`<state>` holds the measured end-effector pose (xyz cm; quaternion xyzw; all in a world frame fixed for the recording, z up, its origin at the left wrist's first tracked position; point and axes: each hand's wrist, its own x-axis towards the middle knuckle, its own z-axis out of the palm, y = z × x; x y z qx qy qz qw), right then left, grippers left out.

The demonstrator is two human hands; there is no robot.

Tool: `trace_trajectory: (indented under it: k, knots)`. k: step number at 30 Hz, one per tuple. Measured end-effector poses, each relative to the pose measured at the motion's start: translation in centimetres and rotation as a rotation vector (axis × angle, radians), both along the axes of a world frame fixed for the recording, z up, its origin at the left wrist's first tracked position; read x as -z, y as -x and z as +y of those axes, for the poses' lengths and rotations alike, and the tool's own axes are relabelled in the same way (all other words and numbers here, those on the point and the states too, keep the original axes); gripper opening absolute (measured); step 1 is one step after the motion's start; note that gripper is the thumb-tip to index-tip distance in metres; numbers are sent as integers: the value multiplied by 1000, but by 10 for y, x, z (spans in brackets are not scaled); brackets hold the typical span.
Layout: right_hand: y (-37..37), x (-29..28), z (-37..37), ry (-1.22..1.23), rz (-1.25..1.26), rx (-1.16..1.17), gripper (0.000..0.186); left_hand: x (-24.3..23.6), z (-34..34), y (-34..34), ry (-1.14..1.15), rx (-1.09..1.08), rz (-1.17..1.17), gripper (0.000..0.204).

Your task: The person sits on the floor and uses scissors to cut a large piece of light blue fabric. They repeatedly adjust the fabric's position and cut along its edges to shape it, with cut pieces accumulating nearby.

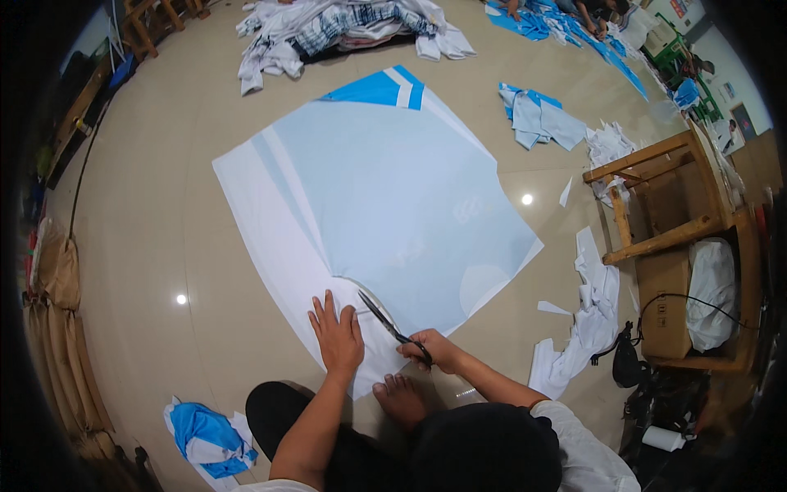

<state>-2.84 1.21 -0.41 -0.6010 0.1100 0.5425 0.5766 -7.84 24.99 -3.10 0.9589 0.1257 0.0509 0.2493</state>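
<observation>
A large sheet of pale blue and white fabric (385,180) lies spread on the tiled floor before me, its far corner folded to show bright blue with white stripes. My left hand (338,340) rests flat on the white margin, fingers spread. In my right hand (434,351) is a pair of dark-handled scissors (381,316), the blades pointing away and to the left. The blades lie along a curved edge between the white margin and the pale blue area. My bare foot stands at the near edge of the cloth.
A pile of garments (352,33) lies at the far side. White scraps (594,312) and a wooden stool (656,193) are on the right. A blue-and-white bundle (211,439) sits near left. Other people work with blue fabric (533,20) at the far right.
</observation>
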Motion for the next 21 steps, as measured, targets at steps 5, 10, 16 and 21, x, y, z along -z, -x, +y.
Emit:
trace_trajectory:
  k: [5, 10, 16, 21]
  knots:
    - [7, 5, 1, -21, -16, 15, 38, 8, 0, 0, 66, -26, -48, 17]
    - [8, 0, -3, -52, -9, 79, 30, 15, 2, -2, 106, -34, -96, 14]
    - [18, 5, -17, -20, -75, 175, 35, 10, -3, -4, 116, -89, -121, 35]
    - [23, -9, -8, 5, -92, 262, 30, -6, -10, -8, 95, 212, -67, 47]
